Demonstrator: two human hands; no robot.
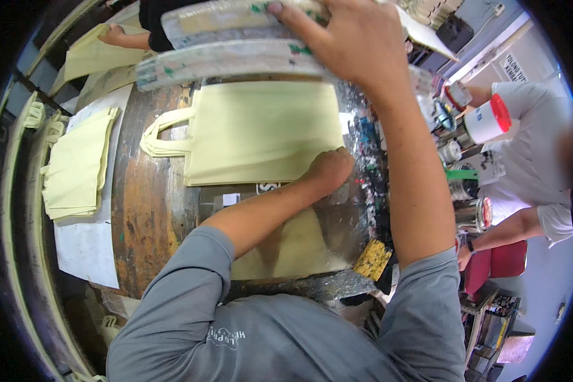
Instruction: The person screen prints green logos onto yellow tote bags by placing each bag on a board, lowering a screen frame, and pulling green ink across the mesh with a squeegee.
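Observation:
A pale yellow cloth tote bag [261,127] lies flat on the work table, its handles pointing left. My left hand [330,170] is closed at the bag's near right corner, its fingertips curled on the fabric edge. Above the bag's far side, my right hand [360,44] grips a raised screen-printing frame [235,58] by its right part. The frame is tilted up, wrapped in clear tape and smeared with green paint. Its mesh does not show clearly from here.
A stack of yellow bags [79,162] lies on white paper at the left. Another person's hand [113,35] holds a bag at the far left. At the right, a person in a white shirt [522,121] stands by paint cans [474,215]. A yellow sponge [372,260] sits at the table edge.

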